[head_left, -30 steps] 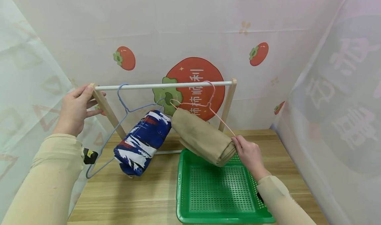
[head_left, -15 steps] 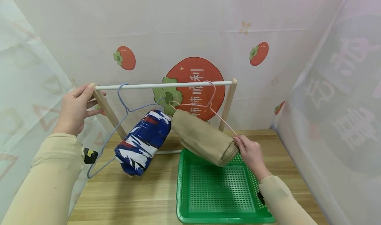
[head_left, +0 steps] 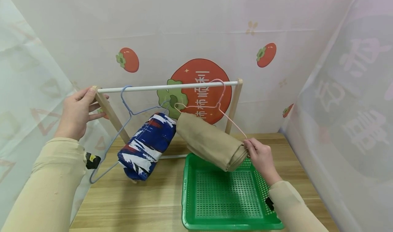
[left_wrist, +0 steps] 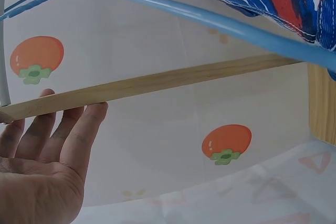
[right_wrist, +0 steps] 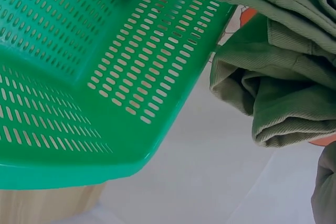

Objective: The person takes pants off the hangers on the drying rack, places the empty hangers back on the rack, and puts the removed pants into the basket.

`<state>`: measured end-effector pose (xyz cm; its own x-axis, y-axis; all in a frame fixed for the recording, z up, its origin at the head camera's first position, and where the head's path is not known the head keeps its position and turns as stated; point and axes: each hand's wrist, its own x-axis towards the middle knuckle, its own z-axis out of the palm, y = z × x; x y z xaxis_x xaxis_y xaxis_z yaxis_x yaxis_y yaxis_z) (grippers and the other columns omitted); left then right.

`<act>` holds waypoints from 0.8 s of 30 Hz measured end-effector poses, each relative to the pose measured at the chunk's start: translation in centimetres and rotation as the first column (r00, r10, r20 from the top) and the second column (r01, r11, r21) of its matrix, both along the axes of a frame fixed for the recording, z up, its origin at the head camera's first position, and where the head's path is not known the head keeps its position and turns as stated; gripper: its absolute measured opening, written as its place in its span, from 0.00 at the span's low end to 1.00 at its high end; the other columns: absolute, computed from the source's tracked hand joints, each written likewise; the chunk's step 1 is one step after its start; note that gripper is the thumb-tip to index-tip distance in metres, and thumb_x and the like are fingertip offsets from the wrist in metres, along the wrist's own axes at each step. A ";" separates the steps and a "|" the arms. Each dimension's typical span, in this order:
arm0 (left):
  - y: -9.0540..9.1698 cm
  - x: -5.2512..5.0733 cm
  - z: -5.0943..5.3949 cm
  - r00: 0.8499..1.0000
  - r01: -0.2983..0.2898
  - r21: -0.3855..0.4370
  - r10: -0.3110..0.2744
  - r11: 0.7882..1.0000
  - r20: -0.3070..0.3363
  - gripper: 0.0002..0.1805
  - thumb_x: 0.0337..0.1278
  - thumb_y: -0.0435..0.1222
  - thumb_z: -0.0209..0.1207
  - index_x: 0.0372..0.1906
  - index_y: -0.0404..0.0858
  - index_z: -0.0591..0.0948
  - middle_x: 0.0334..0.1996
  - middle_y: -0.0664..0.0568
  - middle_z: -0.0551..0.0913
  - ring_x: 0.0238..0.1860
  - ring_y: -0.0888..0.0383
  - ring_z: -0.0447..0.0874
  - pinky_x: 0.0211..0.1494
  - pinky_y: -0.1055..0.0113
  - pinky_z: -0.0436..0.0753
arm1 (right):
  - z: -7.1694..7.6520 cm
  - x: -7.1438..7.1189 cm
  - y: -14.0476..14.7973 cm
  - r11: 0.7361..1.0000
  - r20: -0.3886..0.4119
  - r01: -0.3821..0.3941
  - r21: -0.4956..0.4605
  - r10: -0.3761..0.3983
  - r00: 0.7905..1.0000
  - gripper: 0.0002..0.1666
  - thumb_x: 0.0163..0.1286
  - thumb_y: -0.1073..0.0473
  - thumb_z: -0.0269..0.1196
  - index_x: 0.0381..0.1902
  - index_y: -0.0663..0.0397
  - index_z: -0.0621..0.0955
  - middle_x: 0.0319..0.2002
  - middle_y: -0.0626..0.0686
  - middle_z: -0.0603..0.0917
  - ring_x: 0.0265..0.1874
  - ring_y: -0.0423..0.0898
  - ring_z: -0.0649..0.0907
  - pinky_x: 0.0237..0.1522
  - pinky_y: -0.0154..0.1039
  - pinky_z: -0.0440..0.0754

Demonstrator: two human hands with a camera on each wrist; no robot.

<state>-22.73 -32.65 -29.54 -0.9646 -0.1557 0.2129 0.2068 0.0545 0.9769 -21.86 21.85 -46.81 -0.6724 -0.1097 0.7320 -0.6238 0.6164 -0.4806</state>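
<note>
Above the wood-grain table (head_left: pixel 101 204), the khaki cloth (head_left: pixel 208 140) hangs toward the far side of the green basket (head_left: pixel 185 204), presumably soft and best managed by its pink hanger (head_left: pixel 219 105), whose end the right hand (head_left: pixel 260 155) pinches while the left hand (head_left: pixel 76 113) grips the rack (head_left: pixel 112 116).

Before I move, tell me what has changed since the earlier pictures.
The pink hanger has shifted slightly right, its hook arching higher above the white bar; the right fingers gripping its corner moved right too. Nothing was let go. The left fingers, wooden post and green basket stayed put.
</note>
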 end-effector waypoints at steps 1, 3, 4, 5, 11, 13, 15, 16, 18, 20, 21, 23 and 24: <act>0.0 0.0 0.0 1.000 -0.001 0.000 0.001 1.000 0.000 0.29 0.69 0.55 0.59 0.66 0.43 0.77 0.43 0.60 0.90 0.45 0.68 0.88 0.37 0.69 0.89 | 0.1 0.1 0.0 1.000 0.023 -0.010 -0.016 0.011 1.000 0.10 0.73 0.71 0.62 0.31 0.56 0.83 0.20 0.46 0.80 0.15 0.33 0.72 0.17 0.26 0.72; 0.0 0.0 0.0 1.000 -0.001 0.000 0.001 1.000 -0.002 0.29 0.69 0.54 0.59 0.67 0.43 0.77 0.43 0.60 0.90 0.45 0.68 0.87 0.37 0.70 0.89 | 0.1 0.2 0.1 0.999 0.060 -0.028 -0.042 0.030 0.998 0.11 0.75 0.69 0.61 0.31 0.55 0.83 0.19 0.44 0.79 0.14 0.33 0.73 0.18 0.26 0.73; 0.0 0.1 0.0 1.000 -0.002 -0.002 0.002 1.000 -0.002 0.29 0.69 0.54 0.59 0.67 0.43 0.77 0.43 0.60 0.90 0.45 0.68 0.87 0.37 0.70 0.88 | 0.2 0.2 0.1 0.998 0.075 -0.033 -0.053 0.037 0.996 0.11 0.75 0.69 0.61 0.31 0.54 0.83 0.19 0.44 0.79 0.14 0.33 0.73 0.18 0.27 0.74; 0.0 0.1 0.0 1.000 -0.004 -0.004 0.004 1.000 -0.001 0.29 0.69 0.55 0.59 0.67 0.43 0.77 0.44 0.60 0.90 0.45 0.68 0.87 0.37 0.70 0.88 | 0.2 0.2 0.1 0.997 0.087 -0.039 -0.061 0.044 0.995 0.12 0.76 0.68 0.60 0.31 0.53 0.83 0.18 0.43 0.77 0.14 0.34 0.72 0.17 0.27 0.73; -0.1 0.0 0.0 1.000 -0.015 -0.028 0.015 1.000 0.010 0.29 0.68 0.56 0.58 0.67 0.45 0.77 0.44 0.61 0.90 0.46 0.69 0.86 0.38 0.71 0.88 | 0.5 0.5 0.0 0.995 0.123 -0.059 -0.083 0.069 0.990 0.12 0.77 0.67 0.60 0.29 0.56 0.82 0.15 0.41 0.73 0.12 0.34 0.71 0.16 0.28 0.72; -0.1 0.0 -0.1 1.000 -0.013 -0.028 0.014 1.000 0.011 0.29 0.68 0.56 0.58 0.67 0.45 0.77 0.44 0.61 0.90 0.46 0.69 0.86 0.38 0.71 0.88 | 0.6 0.6 0.0 0.994 0.144 -0.064 -0.094 0.077 0.987 0.13 0.77 0.66 0.59 0.29 0.57 0.82 0.14 0.42 0.73 0.12 0.35 0.71 0.16 0.29 0.72; -0.1 0.0 -0.1 1.000 -0.011 -0.027 0.011 1.000 0.011 0.29 0.68 0.56 0.58 0.67 0.45 0.77 0.44 0.61 0.90 0.46 0.68 0.86 0.38 0.71 0.88 | 0.8 0.8 -0.1 0.992 0.174 -0.067 -0.108 0.085 0.981 0.14 0.78 0.65 0.58 0.29 0.57 0.82 0.14 0.43 0.73 0.11 0.36 0.70 0.16 0.30 0.73; -0.1 0.0 -0.1 1.000 -0.009 -0.025 0.009 1.000 0.010 0.29 0.68 0.56 0.58 0.67 0.45 0.77 0.44 0.61 0.90 0.46 0.69 0.86 0.38 0.71 0.88 | 0.8 0.9 -0.1 0.991 0.189 -0.068 -0.114 0.089 0.978 0.15 0.79 0.64 0.58 0.28 0.55 0.82 0.14 0.44 0.73 0.11 0.37 0.70 0.16 0.30 0.73; -0.1 0.0 -0.1 1.000 -0.005 -0.019 0.005 1.000 0.008 0.29 0.69 0.55 0.58 0.66 0.44 0.77 0.44 0.61 0.90 0.46 0.68 0.87 0.38 0.70 0.88 | 1.0 1.0 -0.1 0.989 0.217 -0.071 -0.132 0.099 0.971 0.16 0.80 0.63 0.57 0.28 0.53 0.81 0.14 0.44 0.73 0.11 0.38 0.70 0.16 0.31 0.73; -0.1 0.0 -0.1 1.000 -0.001 -0.013 0.001 1.000 0.005 0.29 0.69 0.55 0.58 0.66 0.44 0.77 0.44 0.61 0.90 0.46 0.68 0.87 0.37 0.70 0.88 | 1.2 1.2 0.0 0.984 0.247 -0.076 -0.159 0.114 0.962 0.17 0.80 0.63 0.57 0.28 0.51 0.81 0.14 0.45 0.73 0.11 0.38 0.70 0.15 0.32 0.73; -0.1 0.0 -0.1 1.000 0.001 -0.011 -0.001 1.000 0.005 0.29 0.69 0.55 0.58 0.66 0.44 0.77 0.44 0.60 0.90 0.45 0.68 0.87 0.37 0.70 0.88 | 1.2 1.2 0.0 0.982 0.262 -0.079 -0.174 0.123 0.957 0.17 0.80 0.63 0.57 0.28 0.51 0.81 0.14 0.46 0.74 0.10 0.38 0.70 0.15 0.32 0.73; 0.0 0.0 -0.1 1.000 0.004 -0.007 -0.004 1.000 0.003 0.29 0.69 0.55 0.59 0.66 0.43 0.77 0.44 0.60 0.90 0.45 0.68 0.87 0.37 0.70 0.88 | 1.4 1.3 0.0 0.972 0.297 -0.091 -0.218 0.154 0.942 0.16 0.81 0.62 0.56 0.29 0.52 0.82 0.14 0.49 0.74 0.09 0.38 0.69 0.12 0.33 0.71; 0.0 0.0 -0.1 1.000 0.004 -0.007 -0.004 1.000 0.003 0.29 0.69 0.55 0.59 0.66 0.43 0.77 0.44 0.60 0.90 0.45 0.68 0.87 0.37 0.70 0.88 | 1.4 1.4 0.0 0.966 0.314 -0.096 -0.239 0.171 0.934 0.16 0.81 0.61 0.56 0.29 0.53 0.82 0.14 0.50 0.74 0.08 0.38 0.69 0.10 0.34 0.70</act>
